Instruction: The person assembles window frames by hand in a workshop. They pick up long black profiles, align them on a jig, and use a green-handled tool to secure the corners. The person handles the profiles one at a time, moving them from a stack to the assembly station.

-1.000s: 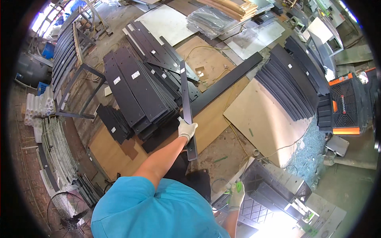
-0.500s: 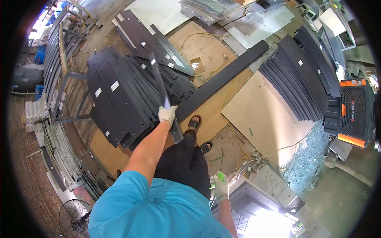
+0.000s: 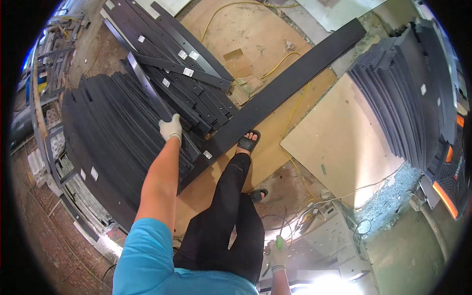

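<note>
My left hand (image 3: 171,129), in a pale work glove, is closed on a long dark metal bar (image 3: 143,81). The bar lies slantwise along the inner side of a tall stack of dark metal panels (image 3: 115,130). Its near end comes close to a wide dark plank-like panel (image 3: 280,93) on the floor. Low on the right, my gloved right hand (image 3: 278,255) is closed around a green-handled tool (image 3: 280,242). A thin dark shaft seems to rise from it; glare blurs that area.
More dark strips (image 3: 189,73) with white labels lie beyond the stack. A second panel stack (image 3: 393,93) stands at right on a pale board (image 3: 339,142). A yellow cable (image 3: 296,110) crosses the floor. Near my right hand is a grey perforated metal sheet (image 3: 324,241).
My left hand has brought the bar leftward and down against the panel stack, still gripping it. The view has shifted; my right hand keeps the green-handled tool low at my side.
</note>
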Demonstrator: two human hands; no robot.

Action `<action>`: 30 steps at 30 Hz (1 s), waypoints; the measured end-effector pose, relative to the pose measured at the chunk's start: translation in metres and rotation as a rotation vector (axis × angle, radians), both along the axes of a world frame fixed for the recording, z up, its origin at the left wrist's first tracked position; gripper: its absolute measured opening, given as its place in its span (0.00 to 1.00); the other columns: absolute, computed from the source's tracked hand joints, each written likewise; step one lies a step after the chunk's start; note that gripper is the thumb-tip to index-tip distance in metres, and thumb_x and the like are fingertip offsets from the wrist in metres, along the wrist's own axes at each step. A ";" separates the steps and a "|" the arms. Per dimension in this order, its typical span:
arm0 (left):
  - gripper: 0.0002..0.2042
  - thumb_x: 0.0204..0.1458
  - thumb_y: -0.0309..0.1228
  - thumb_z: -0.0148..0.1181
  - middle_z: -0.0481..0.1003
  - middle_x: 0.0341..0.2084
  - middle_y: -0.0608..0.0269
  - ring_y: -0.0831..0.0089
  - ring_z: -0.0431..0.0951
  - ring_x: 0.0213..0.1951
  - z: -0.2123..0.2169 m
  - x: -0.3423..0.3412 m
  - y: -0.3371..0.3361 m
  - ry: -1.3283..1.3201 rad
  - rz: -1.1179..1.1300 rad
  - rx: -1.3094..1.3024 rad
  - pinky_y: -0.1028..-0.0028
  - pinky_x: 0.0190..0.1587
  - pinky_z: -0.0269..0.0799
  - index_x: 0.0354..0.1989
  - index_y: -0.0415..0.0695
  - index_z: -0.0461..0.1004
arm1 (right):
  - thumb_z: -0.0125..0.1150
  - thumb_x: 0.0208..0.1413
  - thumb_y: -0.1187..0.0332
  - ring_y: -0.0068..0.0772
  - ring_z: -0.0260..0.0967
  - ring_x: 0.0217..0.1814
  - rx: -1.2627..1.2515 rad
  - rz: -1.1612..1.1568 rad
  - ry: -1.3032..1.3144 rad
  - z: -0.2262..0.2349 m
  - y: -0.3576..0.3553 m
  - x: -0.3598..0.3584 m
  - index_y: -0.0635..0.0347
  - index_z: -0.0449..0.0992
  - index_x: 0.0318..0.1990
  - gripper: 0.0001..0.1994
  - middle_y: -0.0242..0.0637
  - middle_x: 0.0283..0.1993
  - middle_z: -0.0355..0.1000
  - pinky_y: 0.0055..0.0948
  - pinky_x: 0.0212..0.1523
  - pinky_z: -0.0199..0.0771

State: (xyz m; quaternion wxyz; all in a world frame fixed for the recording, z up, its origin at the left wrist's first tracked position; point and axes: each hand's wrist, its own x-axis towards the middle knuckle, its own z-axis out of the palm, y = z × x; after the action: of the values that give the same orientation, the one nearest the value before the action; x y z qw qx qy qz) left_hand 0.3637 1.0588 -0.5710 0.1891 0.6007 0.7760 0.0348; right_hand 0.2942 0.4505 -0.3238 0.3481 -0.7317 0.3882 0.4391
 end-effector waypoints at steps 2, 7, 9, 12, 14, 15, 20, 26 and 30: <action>0.43 0.48 0.50 0.76 0.78 0.62 0.33 0.41 0.78 0.66 -0.045 -0.013 0.038 0.036 0.008 -0.039 0.57 0.70 0.72 0.67 0.30 0.72 | 0.64 0.66 0.69 0.21 0.71 0.30 -0.025 0.146 -0.016 -0.024 0.002 0.010 0.58 0.75 0.60 0.17 0.29 0.34 0.74 0.23 0.30 0.72; 0.39 0.54 0.44 0.71 0.77 0.62 0.34 0.37 0.78 0.64 -0.102 0.007 0.081 0.340 -0.082 -0.024 0.55 0.69 0.73 0.72 0.36 0.68 | 0.68 0.68 0.66 0.20 0.73 0.33 0.011 0.246 0.016 -0.081 -0.015 0.000 0.58 0.75 0.60 0.17 0.29 0.37 0.76 0.22 0.32 0.72; 0.34 0.56 0.39 0.68 0.79 0.58 0.36 0.38 0.81 0.60 -0.103 0.035 0.067 0.510 -0.367 0.130 0.54 0.66 0.76 0.72 0.41 0.69 | 0.68 0.68 0.67 0.19 0.73 0.33 0.005 0.213 0.068 -0.092 -0.012 0.002 0.58 0.75 0.60 0.17 0.29 0.37 0.76 0.22 0.32 0.72; 0.14 0.55 0.31 0.65 0.84 0.44 0.44 0.45 0.83 0.52 -0.137 0.059 0.039 0.124 -0.929 0.075 0.52 0.59 0.78 0.48 0.43 0.85 | 0.68 0.68 0.68 0.19 0.73 0.33 0.020 0.144 0.224 -0.095 0.004 0.025 0.58 0.75 0.59 0.16 0.29 0.36 0.76 0.22 0.32 0.72; 0.11 0.57 0.32 0.63 0.84 0.44 0.47 0.46 0.82 0.52 -0.163 0.101 -0.012 -0.108 -1.103 -0.120 0.52 0.58 0.78 0.45 0.42 0.85 | 0.67 0.67 0.69 0.20 0.73 0.33 0.028 -0.027 0.249 -0.092 0.030 0.037 0.58 0.75 0.59 0.16 0.28 0.35 0.75 0.22 0.32 0.72; 0.11 0.58 0.33 0.63 0.83 0.44 0.47 0.45 0.82 0.51 -0.176 0.118 -0.031 -0.138 -1.188 -0.190 0.51 0.57 0.78 0.44 0.42 0.84 | 0.68 0.66 0.68 0.21 0.74 0.33 0.009 0.031 0.271 -0.096 0.027 0.035 0.61 0.76 0.57 0.15 0.29 0.35 0.76 0.25 0.33 0.74; 0.22 0.60 0.31 0.64 0.76 0.60 0.44 0.41 0.78 0.59 -0.255 0.198 -0.077 -0.208 -1.110 -0.153 0.51 0.61 0.77 0.64 0.47 0.75 | 0.74 0.63 0.55 0.31 0.77 0.54 -0.053 0.265 0.338 -0.119 -0.007 0.002 0.62 0.74 0.69 0.32 0.50 0.55 0.78 0.36 0.55 0.77; 0.35 0.56 0.26 0.65 0.59 0.80 0.56 0.48 0.56 0.80 -0.303 0.299 -0.020 0.396 -1.615 0.129 0.46 0.77 0.58 0.76 0.59 0.68 | 0.71 0.65 0.50 0.41 0.80 0.50 -0.011 0.256 0.262 -0.142 -0.008 -0.022 0.69 0.74 0.69 0.35 0.50 0.53 0.81 0.43 0.50 0.80; 0.20 0.61 0.35 0.66 0.71 0.72 0.58 0.55 0.59 0.79 -0.287 0.330 0.014 0.671 -1.773 0.057 0.47 0.80 0.53 0.63 0.59 0.81 | 0.69 0.66 0.62 0.31 0.77 0.42 -0.005 0.313 0.187 -0.150 0.032 0.023 0.66 0.75 0.64 0.24 0.39 0.45 0.79 0.33 0.43 0.79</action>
State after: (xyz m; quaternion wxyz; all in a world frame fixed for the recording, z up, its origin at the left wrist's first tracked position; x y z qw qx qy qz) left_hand 0.6941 1.0731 -0.8581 -0.1012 0.9542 0.0500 -0.2770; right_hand 0.3169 0.4830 -0.4738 0.2362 -0.7399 0.3013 0.5532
